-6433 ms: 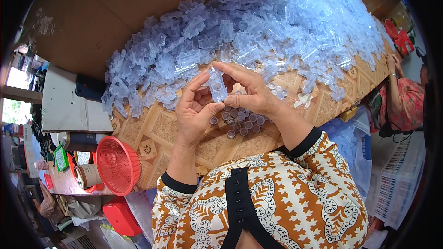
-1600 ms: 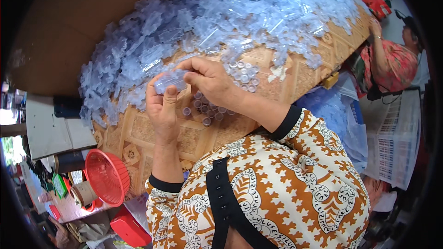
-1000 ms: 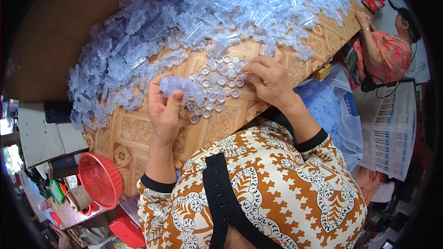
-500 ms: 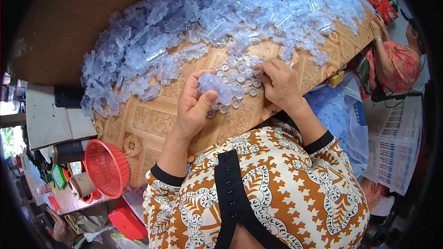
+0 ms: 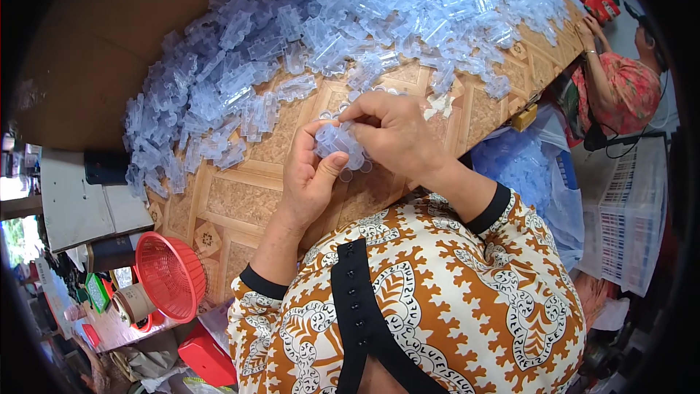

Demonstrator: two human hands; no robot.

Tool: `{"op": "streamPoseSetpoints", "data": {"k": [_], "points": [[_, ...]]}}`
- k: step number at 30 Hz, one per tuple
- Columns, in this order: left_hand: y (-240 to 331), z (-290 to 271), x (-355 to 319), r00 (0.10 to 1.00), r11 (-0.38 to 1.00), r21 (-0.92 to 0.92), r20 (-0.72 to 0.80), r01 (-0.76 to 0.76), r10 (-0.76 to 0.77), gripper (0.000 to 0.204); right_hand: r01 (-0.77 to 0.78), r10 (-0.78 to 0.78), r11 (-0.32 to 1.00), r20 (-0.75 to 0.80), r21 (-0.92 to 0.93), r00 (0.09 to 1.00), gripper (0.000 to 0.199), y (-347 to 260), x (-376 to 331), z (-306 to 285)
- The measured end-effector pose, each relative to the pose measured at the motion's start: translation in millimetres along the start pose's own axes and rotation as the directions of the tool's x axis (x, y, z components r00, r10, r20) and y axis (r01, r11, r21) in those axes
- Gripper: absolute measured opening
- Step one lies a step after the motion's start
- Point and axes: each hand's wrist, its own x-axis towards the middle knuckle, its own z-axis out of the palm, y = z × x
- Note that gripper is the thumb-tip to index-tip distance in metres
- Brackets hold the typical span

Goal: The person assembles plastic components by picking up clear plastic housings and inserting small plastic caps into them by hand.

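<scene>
1. The left hand (image 5: 310, 171) is curled, thumb and fingers pinched on a small clear bluish moulded plastic piece (image 5: 337, 140), which it holds just above the tabletop.
2. The right hand (image 5: 397, 135) arches over the same piece from the right, its fingertips closed on the top edge, so both hands grip it together.
3. Under and beside the hands lie a few small clear round plastic caps (image 5: 348, 174), loose on the surface; some are hidden by the fingers.
4. The tabletop (image 5: 233, 201) is brown with a patterned tile-like print.
5. Beyond the hands, a large heap of clear bluish plastic pieces (image 5: 343, 29) of the same kind spreads across the far half of the tabletop.
6. The person's sleeves are orange and white patterned with black cuffs.
7. At lower left, off the tabletop, a red plastic mesh basket (image 5: 171, 277) sits next to a roll of brown tape (image 5: 133, 304).
8. At upper right, another person in a pink patterned top (image 5: 620, 91) sits near the tabletop corner.
</scene>
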Motion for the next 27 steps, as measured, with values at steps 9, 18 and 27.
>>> {"op": "streamPoseSetpoints", "data": {"k": [9,18,27], "points": [[7.7,-2.6,0.4,0.999,0.995,0.098,-0.04,-0.025,0.029,0.039,-0.105,0.071,0.931,0.109,0.35,0.992,0.017,2.3,-13.5,-1.3],[10.0,2.6,-1.6,0.999,0.997,-0.054,-0.012,0.05,-0.051,0.041,-0.493,0.233,0.5,0.438,0.712,0.868,0.018,18.2,-4.0,-9.5],[24.6,21.5,-7.5,0.984,0.953,-0.246,0.016,0.178,-0.179,0.043,-0.604,0.16,0.392,0.595,0.694,0.788,0.023,19.4,-2.1,-27.2]]}}
